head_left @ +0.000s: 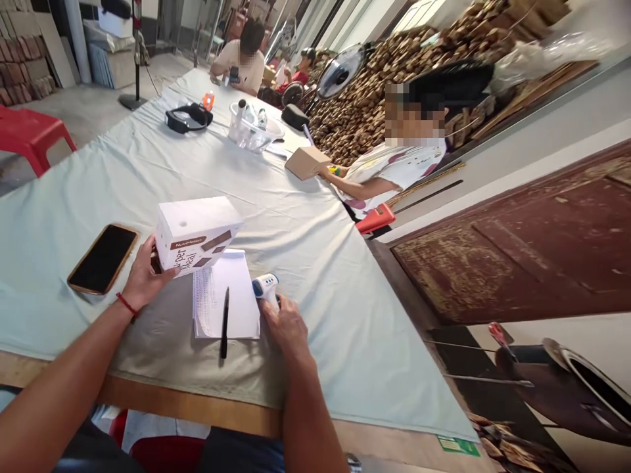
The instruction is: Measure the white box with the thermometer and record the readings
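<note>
My left hand (149,276) grips the near lower corner of a white box (197,226) printed with brown lettering, which is tilted over the table. In my right hand (288,322) is a white and blue infrared thermometer (267,287), its handle wrapped by my fingers. Between the hands lies a notepad (240,295) with a page of small writing folded to its left side. A black pen (225,322) rests across the pad, its lower end past the pad's edge. To the left of my left hand lies a smartphone (104,258) with a dark screen.
A pale cloth (315,368) covers the long table. Farther up stand a black headset (188,118), an orange object (208,100) and a clear basin (254,135) with bottles. At the right, a person (389,161) holds a cardboard box (306,162); another person (244,62) sits at the far end.
</note>
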Demonstrator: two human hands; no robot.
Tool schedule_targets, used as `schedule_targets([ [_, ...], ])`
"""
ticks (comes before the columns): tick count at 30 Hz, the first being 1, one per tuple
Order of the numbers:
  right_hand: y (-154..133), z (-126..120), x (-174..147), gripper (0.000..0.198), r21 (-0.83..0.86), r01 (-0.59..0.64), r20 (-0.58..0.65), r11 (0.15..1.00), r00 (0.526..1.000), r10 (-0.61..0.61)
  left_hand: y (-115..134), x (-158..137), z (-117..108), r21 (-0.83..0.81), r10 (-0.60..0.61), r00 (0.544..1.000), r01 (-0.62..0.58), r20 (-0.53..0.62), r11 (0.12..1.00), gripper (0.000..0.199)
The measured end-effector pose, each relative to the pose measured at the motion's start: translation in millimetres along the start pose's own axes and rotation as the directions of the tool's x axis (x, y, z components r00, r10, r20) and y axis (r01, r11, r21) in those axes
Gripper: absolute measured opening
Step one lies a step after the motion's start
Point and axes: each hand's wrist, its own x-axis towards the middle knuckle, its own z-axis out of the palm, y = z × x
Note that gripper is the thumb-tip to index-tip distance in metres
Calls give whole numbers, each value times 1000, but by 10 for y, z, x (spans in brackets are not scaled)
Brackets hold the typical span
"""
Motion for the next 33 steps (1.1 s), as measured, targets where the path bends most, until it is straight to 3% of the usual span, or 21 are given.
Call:
schedule_targets([
  [2,-74,-42,-8,46,137,-9,39,991,999,3,45,-21,0,-43,-46,999,45,-13,998,81],
  [4,-223,-111,-59,47,373,-2,23,928,1000,-7,91,-35,-3,-79,-89,996,87,-27,993,74],
  [6,-423,-192,-146,50,641,-18,55,767,998,-22,132,-39,-10,-87,-122,992,119,-26,989,70],
  [8,-649,-251,-255,51,829,-79,149,553,985,-83,161,-33,-22,-79,-145,989,143,-19,987,70],
  [9,-764,-264,-312,50,875,-112,203,471,968,-146,170,-28,-29,-70,-154,988,153,-16,986,70],
  [11,-984,-248,-414,47,901,-176,293,397,921,-257,176,-20,-40,-47,-166,986,165,-14,985,70],
  [14,-1234,-141,-510,45,912,-215,332,350,887,-319,155,-20,-51,-6,-157,987,158,23,987,68],
  [17,-1345,-1,-531,47,907,-283,378,312,874,-307,114,-29,-56,39,-134,988,131,72,991,68],
  [23,-1312,176,-517,50,901,-340,410,271,870,-274,79,-35,-54,55,-105,989,99,100,994,63],
  [33,-1327,230,-563,50,914,-333,388,230,883,-263,77,-38,-43,12,-100,988,100,114,995,63],
])
